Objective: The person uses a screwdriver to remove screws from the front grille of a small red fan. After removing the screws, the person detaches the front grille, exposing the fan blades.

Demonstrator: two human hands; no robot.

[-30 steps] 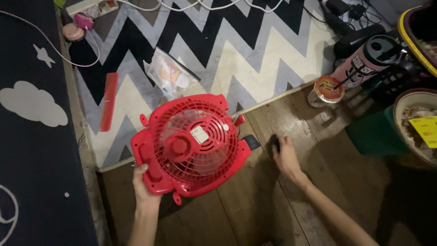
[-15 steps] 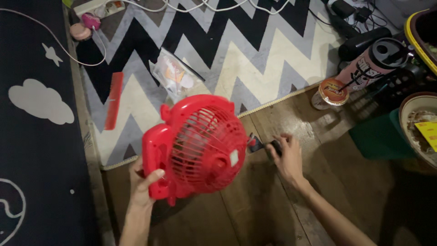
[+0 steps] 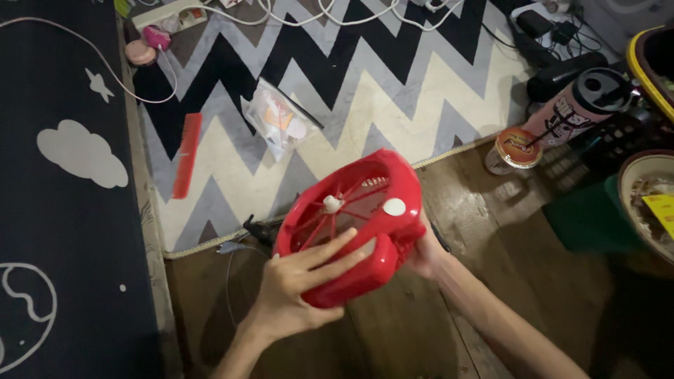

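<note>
The left hand is lying over the near side of a red fan, its fingers spreading apart across the red casing and the grille, the thumb pressing along the lower edge, so the hand is clamping the fan from below and in front. The right hand is cupping the fan from its far right side; most of it is hiding behind the casing, so how its fingers are lying cannot be told, though the palm is touching the fan. The fan is being held between both hands above the wooden floor, tilting so that the white hub and spokes are facing up and to the left. Just left of the left fingertips, a dark plug with a thin cord is lying on the floor at the edge of the zigzag rug. Beyond the fingers, on the rug, a clear plastic bag is lying, and farther left a red comb. Well right of the right hand a round orange-lidded jar is standing, with a pink bottle lying tilted behind it. Farthest off, white cables are running along the rug's top edge.
</note>
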